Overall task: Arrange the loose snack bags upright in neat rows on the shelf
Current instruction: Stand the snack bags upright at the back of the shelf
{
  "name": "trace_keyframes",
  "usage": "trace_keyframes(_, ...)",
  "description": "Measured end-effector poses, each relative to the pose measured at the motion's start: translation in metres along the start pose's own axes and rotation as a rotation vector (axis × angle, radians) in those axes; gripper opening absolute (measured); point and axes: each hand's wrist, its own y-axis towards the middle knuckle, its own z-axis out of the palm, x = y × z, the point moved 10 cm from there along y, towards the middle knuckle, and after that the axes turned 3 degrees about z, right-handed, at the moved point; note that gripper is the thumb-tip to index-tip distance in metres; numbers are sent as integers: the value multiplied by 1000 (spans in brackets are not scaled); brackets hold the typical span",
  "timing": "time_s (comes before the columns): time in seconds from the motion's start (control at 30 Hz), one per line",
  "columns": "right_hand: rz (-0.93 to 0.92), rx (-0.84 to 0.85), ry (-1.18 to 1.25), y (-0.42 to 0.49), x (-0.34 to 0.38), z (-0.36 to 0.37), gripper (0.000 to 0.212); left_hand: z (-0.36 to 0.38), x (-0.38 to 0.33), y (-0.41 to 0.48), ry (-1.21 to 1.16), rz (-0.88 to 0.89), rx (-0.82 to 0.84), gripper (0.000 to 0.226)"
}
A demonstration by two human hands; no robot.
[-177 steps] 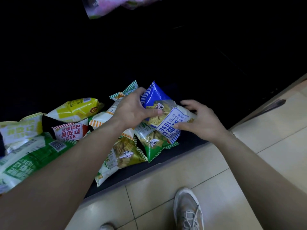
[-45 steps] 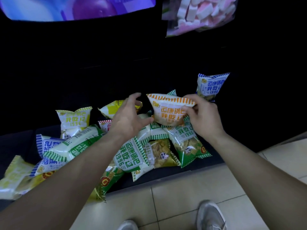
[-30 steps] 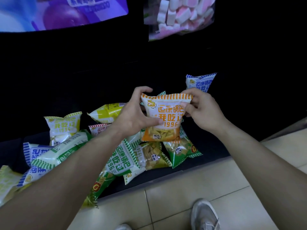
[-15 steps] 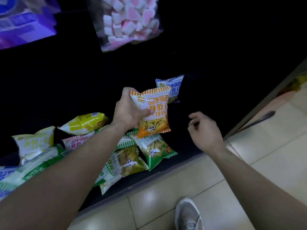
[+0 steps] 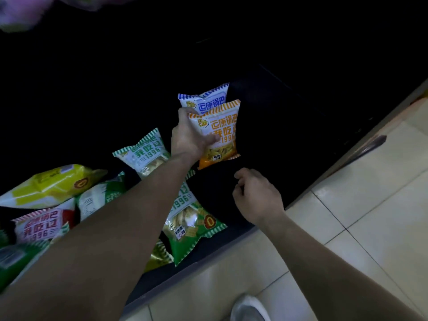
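Observation:
My left hand [image 5: 188, 136] grips an orange snack bag [image 5: 222, 133] by its left side and holds it upright on the dark shelf [image 5: 266, 158], directly in front of an upright blue bag [image 5: 203, 98]. My right hand [image 5: 257, 198] hovers lower right of the orange bag, fingers loosely curled, holding nothing. A light green bag [image 5: 144, 151] leans to the left of my left wrist. A darker green bag [image 5: 192, 225] lies flat near the shelf's front edge. Yellow [image 5: 51, 186] and red [image 5: 39, 225] bags lie loose at the left.
The shelf's back is black and hard to read. A tiled floor [image 5: 347, 216] runs along the shelf's front edge, with my shoe [image 5: 250, 309] at the bottom. A dark metal piece [image 5: 368, 144] sticks out at the right. Blurred pale packaging [image 5: 23, 12] hangs top left.
My left hand carried the orange bag farther back and set it upright in front of the blue bag. My right hand stayed off the bag and sank slightly.

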Motion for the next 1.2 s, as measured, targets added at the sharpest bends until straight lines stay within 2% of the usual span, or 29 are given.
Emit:
trace_keyframes(0.17, 17, 11, -18, 2, -1, 13, 30, 10, -2, 12, 37, 29, -19, 70)
trace_keyframes(0.37, 28, 35, -31, -2, -2, 14, 31, 4, -9, 7, 167, 91, -40, 93)
trace_keyframes(0.57, 28, 77, -56, -15, 15, 7, 35, -31, -9, -8, 231, 119, 14, 101)
trace_keyframes(0.77, 15, 184, -89, -35, 45, -10, 42, -116, 10, -71, 450, 100, 205, 92)
trace_keyframes(0.9, -6, 302, -78, -53, 65, 6, 46, -172, 48, -125, 520, 26, 319, 89)
trace_keyframes(1.07, 62, 407, -61, -68, 65, 46, 63, -205, 96, -161, 499, -60, 319, 84)
trace_keyframes(1.2, 144, 399, 21, -62, 66, 70, 80, -208, 100, -157, 401, -17, 265, 74)
